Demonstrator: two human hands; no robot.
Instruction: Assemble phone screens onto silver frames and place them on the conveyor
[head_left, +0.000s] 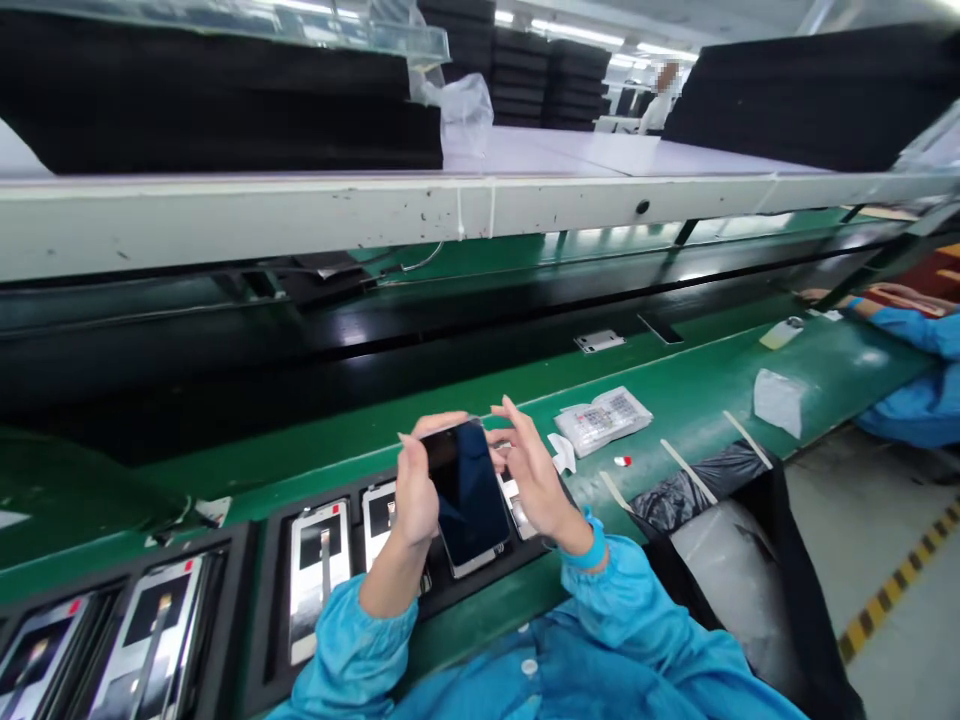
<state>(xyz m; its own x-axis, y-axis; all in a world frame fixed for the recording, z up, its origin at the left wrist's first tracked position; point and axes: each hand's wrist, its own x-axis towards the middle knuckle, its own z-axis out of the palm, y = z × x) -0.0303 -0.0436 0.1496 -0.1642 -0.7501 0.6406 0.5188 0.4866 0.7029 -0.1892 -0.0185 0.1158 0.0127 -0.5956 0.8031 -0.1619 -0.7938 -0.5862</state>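
A phone screen panel [471, 500] with a dark glossy face is tilted up above a black foam tray [259, 610]. My left hand [417, 490] grips its left edge, with the thumb at the upper left corner. At the upper right edge is my right hand [531, 468], its fingers spread and close to the panel; whether they touch it is hard to see. In the tray, a silver-backed panel [319, 570] with a red tab lies left of my hands. Other panels there are partly hidden behind my hands and the held one.
More panels [150, 640] fill another tray at the left. A wrapped pack [604, 418] rests on the green bench [682, 400], right of my hands. An open black bag [720, 540] hangs at the bench edge. A co-worker's blue sleeve [911, 340] shows far right. A shelf edge [300, 220] crosses above.
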